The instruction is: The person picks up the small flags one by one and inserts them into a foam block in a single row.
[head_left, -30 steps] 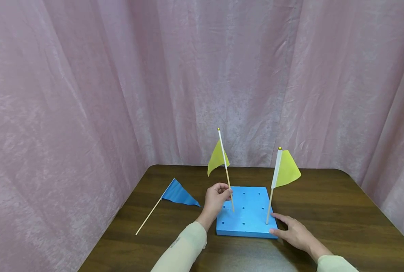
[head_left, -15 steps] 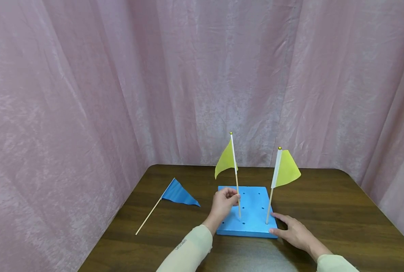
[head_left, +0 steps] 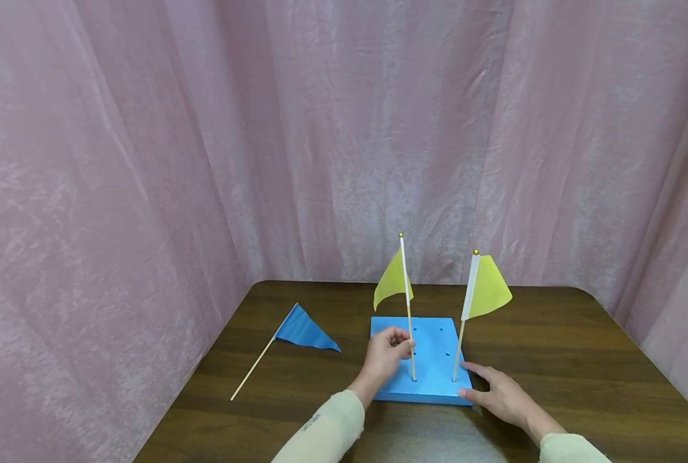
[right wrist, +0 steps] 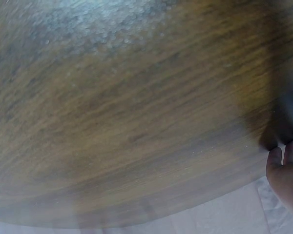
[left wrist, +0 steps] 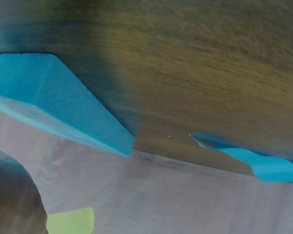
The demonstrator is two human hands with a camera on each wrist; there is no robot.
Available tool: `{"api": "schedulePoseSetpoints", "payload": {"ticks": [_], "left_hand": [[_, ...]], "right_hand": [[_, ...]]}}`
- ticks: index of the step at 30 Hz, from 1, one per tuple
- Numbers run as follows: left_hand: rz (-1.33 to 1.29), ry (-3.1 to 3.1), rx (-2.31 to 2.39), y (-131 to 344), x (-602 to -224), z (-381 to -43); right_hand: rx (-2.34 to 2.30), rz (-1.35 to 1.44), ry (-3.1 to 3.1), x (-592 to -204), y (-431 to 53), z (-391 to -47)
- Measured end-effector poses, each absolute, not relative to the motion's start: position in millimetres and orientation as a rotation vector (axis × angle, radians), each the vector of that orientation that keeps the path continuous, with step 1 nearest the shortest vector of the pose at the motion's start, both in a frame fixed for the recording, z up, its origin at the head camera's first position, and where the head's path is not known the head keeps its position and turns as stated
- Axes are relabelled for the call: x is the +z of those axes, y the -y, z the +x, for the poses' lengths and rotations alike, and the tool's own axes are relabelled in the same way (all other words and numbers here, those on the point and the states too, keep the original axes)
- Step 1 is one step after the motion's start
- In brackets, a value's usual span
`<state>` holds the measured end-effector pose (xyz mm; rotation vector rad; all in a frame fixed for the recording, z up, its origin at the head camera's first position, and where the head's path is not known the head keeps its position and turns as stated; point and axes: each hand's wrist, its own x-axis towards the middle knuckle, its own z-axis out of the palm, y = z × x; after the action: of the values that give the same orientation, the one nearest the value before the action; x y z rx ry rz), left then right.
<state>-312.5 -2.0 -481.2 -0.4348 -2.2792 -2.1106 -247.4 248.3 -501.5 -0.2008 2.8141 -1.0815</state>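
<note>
My left hand point(head_left: 386, 355) pinches the thin wooden stick of a yellow flag point(head_left: 395, 281) in the head view. The stick's lower end meets a front-row hole of the blue board point(head_left: 431, 370); how deep it sits I cannot tell. A second yellow flag point(head_left: 487, 288) stands in the board's front right hole, leaning slightly right. Against the board's right edge, my right hand point(head_left: 503, 397) rests with thumb and fingers spread. In the left wrist view, the board's side point(left wrist: 78, 102) shows beside part of the left hand point(left wrist: 14, 195).
A blue pennant flag point(head_left: 306, 331) on a stick lies on the brown wooden table point(head_left: 529, 334), left of the board. Several small holes dot the board. A pink curtain point(head_left: 344, 141) hangs behind the table.
My left hand has moved right and toward me with the yellow flag, and lowered its stick to the front middle hole. My right hand stays at the board's edge.
</note>
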Motion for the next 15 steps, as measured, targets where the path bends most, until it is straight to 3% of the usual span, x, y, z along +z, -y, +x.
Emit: {"api": "schedulePoseSetpoints", "payload": {"ticks": [15], "left_hand": [[-0.508,2.348,-2.06,3.7,-486.0,-306.1]], "right_hand": [[-1.066,-0.201,-2.825,-501.0,-248.1,-247.4]]}}
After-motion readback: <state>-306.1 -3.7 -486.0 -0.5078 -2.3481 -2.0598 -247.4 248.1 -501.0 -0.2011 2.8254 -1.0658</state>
